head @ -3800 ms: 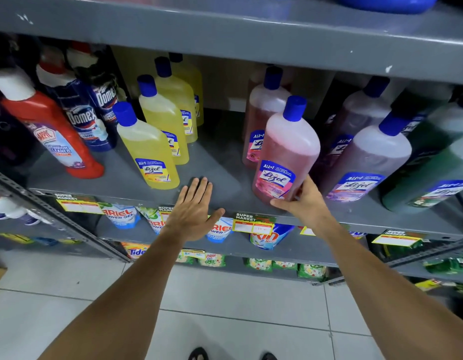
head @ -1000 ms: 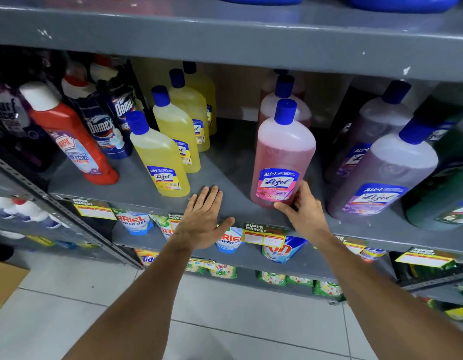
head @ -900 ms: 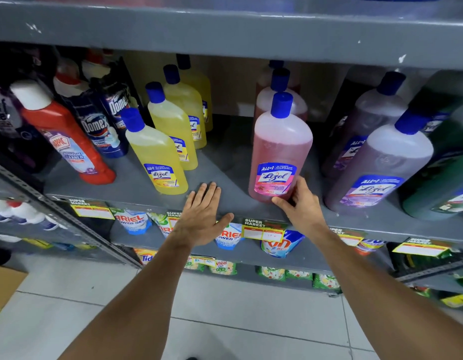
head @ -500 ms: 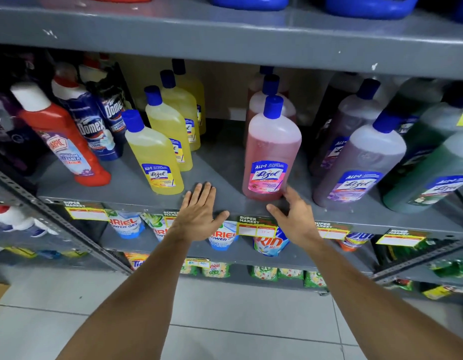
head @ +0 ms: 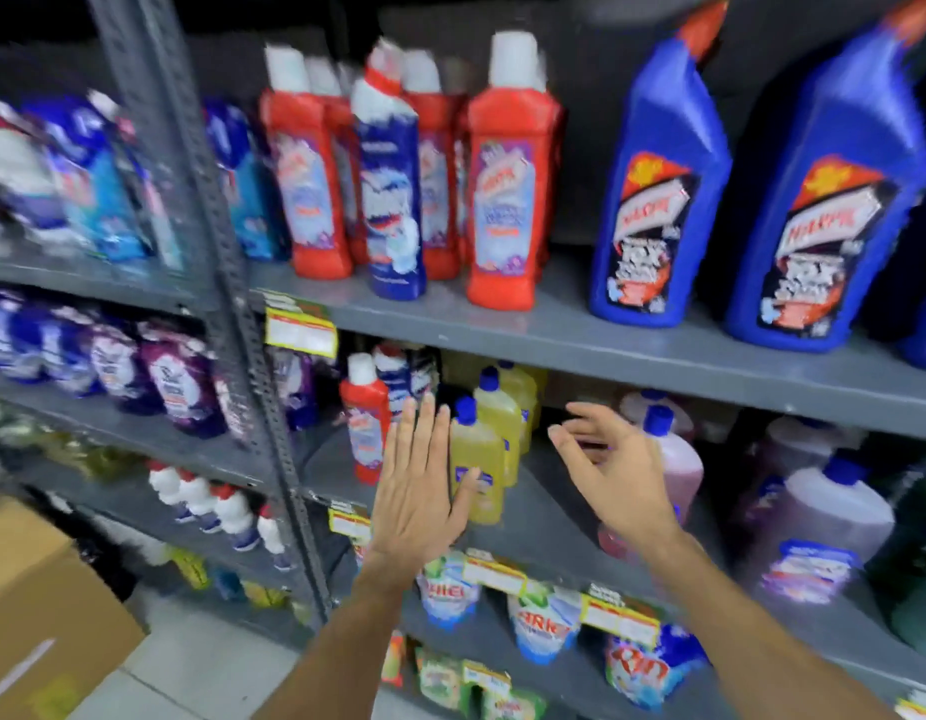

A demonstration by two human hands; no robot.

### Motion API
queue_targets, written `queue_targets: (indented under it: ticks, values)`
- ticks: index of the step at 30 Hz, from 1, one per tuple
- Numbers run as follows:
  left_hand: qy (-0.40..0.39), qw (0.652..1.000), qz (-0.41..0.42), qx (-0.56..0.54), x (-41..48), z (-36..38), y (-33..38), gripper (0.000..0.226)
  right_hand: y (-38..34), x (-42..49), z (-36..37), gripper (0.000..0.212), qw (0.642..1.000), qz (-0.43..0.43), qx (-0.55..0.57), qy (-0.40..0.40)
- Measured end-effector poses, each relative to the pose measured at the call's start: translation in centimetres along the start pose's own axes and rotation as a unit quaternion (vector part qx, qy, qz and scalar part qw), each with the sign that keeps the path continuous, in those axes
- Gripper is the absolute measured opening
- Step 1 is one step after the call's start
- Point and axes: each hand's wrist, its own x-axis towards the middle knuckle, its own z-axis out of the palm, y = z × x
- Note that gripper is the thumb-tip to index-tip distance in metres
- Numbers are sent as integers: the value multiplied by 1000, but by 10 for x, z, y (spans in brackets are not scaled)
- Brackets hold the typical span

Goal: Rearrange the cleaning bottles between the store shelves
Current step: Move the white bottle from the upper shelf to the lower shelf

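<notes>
Blur: whole view is smeared; most label print is unreadable.
Left hand [head: 417, 491]: raised flat, fingers [head: 424, 433] straight and close together, holding nothing; it covers part of the front yellow bottle [head: 476, 459] on the middle shelf [head: 544, 527], thumb over its label, contact uncertain.
Right hand [head: 614, 470]: raised, fingers loosely spread and slightly curled, holding nothing; it stands in front of the pink bottle [head: 681, 470], hiding most of its body.
Pink bottle: upright on the middle shelf, blue cap showing above the hand, base partly visible under the wrist.
Yellow row: further yellow bottles line up behind the front one, half hidden.
Purple bottle [head: 824, 517]: right of the pink one, label blurred; darker bottles behind it are hard to make out.
Upper shelf [head: 606, 345]: red bottles [head: 507, 184] with white caps, one dark blue bottle [head: 393, 189] among them, two large blue bottles [head: 658, 189] right, the second cut off at the top.
Lower shelf: detergent pouches [head: 546, 626], partly hidden by price tags [head: 619, 621].
Cardboard box [head: 40, 615]: bottom left, cut off by the edge.
</notes>
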Motion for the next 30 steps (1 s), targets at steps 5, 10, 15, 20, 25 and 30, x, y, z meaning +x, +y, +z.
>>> queue_targets:
  ticks: [5,10,15,20,25,30]
  values:
    - [76,996,-34,21,48,-59,-52,76,-84,32,26,25,996,-84,33,9]
    - [76,996,-35,35,96,-89,-112,76,-146,70,61,28,990,-130,43,38]
    - [-18,998,-19,61,133,-96,-164,85,-176,112,102,66,994,-99,43,25]
    - [-62,996,0,63,149,-95,-180,78,-179,136,138,81,996,-69,64,8]
    - [-33,998,11,51,148,-89,-184,68,-176,148,160,87,996,-55,55,37]
    - [-24,999,14,32,148,-86,-185,71,-176,158,160,78,996,-60,48,51]
